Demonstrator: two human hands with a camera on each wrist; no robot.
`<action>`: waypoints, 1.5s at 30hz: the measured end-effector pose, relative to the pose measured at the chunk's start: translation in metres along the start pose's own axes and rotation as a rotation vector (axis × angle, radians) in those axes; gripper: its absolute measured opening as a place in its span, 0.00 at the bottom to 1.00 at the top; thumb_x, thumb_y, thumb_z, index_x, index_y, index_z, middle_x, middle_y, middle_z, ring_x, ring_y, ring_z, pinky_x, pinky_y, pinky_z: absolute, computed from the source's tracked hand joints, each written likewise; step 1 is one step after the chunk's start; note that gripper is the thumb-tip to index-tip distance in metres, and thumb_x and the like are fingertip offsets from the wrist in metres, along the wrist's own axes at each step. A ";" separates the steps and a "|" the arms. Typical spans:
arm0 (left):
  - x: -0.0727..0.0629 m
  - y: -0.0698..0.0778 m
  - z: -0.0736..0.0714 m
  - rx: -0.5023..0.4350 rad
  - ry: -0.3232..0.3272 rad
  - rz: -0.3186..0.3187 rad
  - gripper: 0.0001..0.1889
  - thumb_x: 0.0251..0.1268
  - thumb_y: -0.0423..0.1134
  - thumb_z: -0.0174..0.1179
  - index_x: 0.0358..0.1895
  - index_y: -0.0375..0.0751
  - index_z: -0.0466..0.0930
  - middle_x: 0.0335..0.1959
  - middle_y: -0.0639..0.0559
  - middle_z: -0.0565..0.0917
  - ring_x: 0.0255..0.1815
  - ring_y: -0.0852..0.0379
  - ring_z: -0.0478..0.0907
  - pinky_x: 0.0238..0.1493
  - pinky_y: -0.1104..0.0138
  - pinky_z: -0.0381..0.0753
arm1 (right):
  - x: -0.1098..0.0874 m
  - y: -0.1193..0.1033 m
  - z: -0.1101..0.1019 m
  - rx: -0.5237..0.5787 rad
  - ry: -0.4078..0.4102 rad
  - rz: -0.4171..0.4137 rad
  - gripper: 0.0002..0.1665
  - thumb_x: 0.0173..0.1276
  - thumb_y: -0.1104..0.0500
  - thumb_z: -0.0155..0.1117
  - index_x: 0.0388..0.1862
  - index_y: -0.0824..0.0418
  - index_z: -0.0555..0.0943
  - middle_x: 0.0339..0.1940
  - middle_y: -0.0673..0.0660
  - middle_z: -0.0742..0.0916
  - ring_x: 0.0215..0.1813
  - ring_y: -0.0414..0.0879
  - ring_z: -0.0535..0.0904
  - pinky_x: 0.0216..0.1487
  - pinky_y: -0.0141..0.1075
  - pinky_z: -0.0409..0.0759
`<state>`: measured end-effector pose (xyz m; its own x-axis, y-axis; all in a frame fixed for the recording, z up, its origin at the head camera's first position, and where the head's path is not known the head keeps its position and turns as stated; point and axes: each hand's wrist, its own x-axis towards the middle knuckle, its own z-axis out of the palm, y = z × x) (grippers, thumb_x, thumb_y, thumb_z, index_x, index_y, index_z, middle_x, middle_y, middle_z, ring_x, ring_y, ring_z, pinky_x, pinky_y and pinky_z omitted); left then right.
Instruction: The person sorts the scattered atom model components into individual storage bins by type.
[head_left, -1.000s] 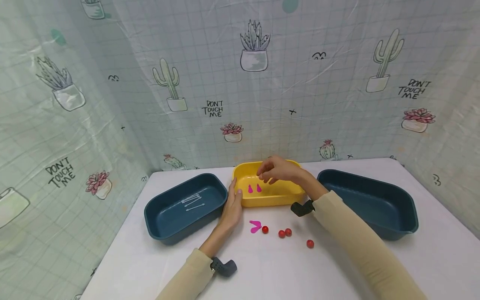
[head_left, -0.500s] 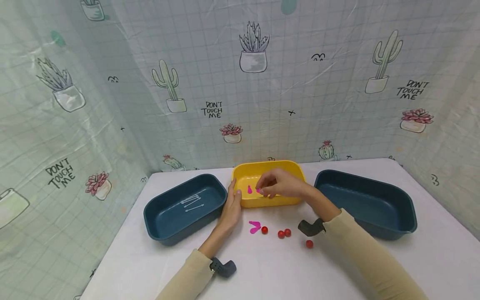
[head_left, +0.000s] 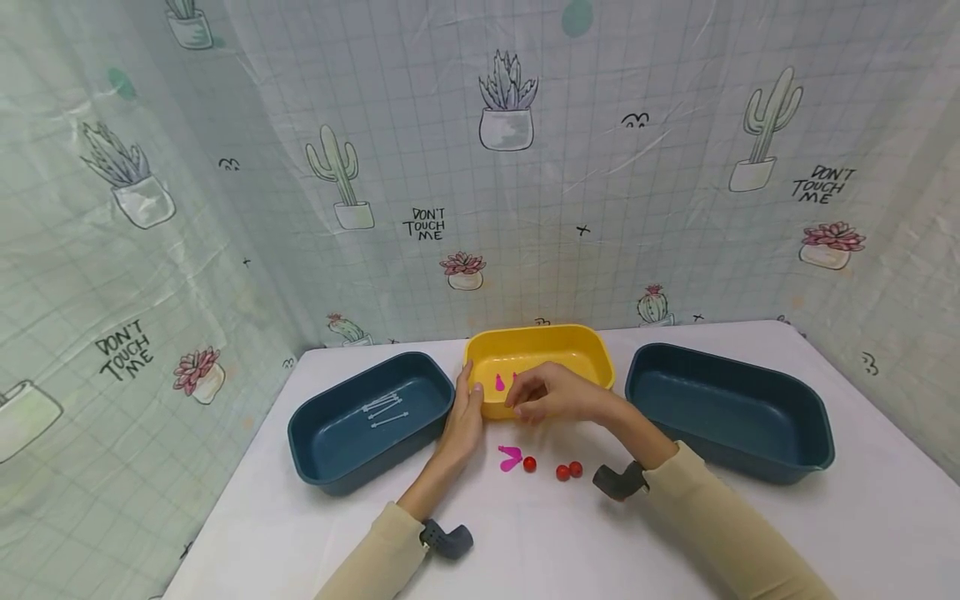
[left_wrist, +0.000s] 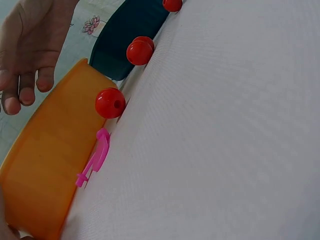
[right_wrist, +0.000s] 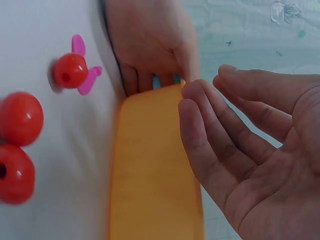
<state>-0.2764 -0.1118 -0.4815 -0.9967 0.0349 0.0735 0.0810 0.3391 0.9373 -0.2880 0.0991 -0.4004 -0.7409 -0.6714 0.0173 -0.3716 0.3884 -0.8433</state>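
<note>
My left hand (head_left: 463,423) holds the left end of the yellow bin (head_left: 577,362), thumb at the rim and fingers along the outside. Over the bin's front wall is my right hand (head_left: 561,392), its fingers loosely bent; the right wrist view shows nothing between them. Inside the bin lie two pink drop-shaped pieces (head_left: 500,382), one partly hidden by the right hand. More pink pieces (head_left: 510,457) lie on the white table in front, beside a red bead (head_left: 529,464) with a hole. Two further red beads (head_left: 563,472) sit together to its right. Another red bead (left_wrist: 172,4) shows at the left wrist view's top.
A dark blue bin (head_left: 330,446) stands at left with several thin pale sticks (head_left: 386,410) inside. Another dark blue bin (head_left: 731,404) stands at right, behind the right forearm. A cactus-printed cloth (head_left: 390,150) hangs behind and left of the table.
My right hand has dipped toward the pink pieces in the yellow bin, then come forward over the front wall. The left hand keeps its hold, and the bin stays put.
</note>
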 end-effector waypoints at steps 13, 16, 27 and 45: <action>0.000 -0.002 0.000 -0.004 -0.002 -0.009 0.31 0.86 0.53 0.38 0.85 0.62 0.43 0.87 0.51 0.48 0.87 0.44 0.46 0.83 0.37 0.43 | 0.002 0.004 0.023 -0.079 -0.008 0.066 0.11 0.68 0.64 0.70 0.48 0.65 0.88 0.37 0.52 0.91 0.37 0.46 0.87 0.47 0.34 0.89; 0.000 -0.002 0.001 -0.004 0.000 0.001 0.31 0.86 0.53 0.37 0.85 0.62 0.43 0.87 0.51 0.48 0.87 0.44 0.46 0.83 0.38 0.42 | 0.002 0.007 0.028 -0.091 -0.006 0.098 0.10 0.68 0.62 0.71 0.47 0.63 0.89 0.37 0.51 0.91 0.37 0.48 0.88 0.46 0.33 0.88; 0.000 -0.001 0.000 -0.015 -0.006 0.005 0.31 0.86 0.53 0.38 0.85 0.63 0.43 0.87 0.52 0.48 0.87 0.44 0.46 0.83 0.37 0.42 | 0.006 0.017 0.042 -0.278 -0.003 0.089 0.05 0.69 0.60 0.72 0.42 0.56 0.91 0.31 0.44 0.90 0.34 0.40 0.82 0.45 0.31 0.84; 0.000 -0.003 0.000 -0.021 -0.009 0.020 0.31 0.86 0.53 0.37 0.85 0.61 0.43 0.87 0.51 0.48 0.87 0.43 0.46 0.83 0.37 0.43 | 0.008 0.023 0.055 -0.339 0.023 0.081 0.04 0.66 0.60 0.76 0.39 0.54 0.90 0.25 0.43 0.85 0.29 0.40 0.78 0.36 0.29 0.81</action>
<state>-0.2764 -0.1131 -0.4840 -0.9947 0.0498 0.0899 0.1011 0.3185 0.9425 -0.2716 0.0685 -0.4492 -0.7865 -0.6170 -0.0272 -0.4728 0.6299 -0.6161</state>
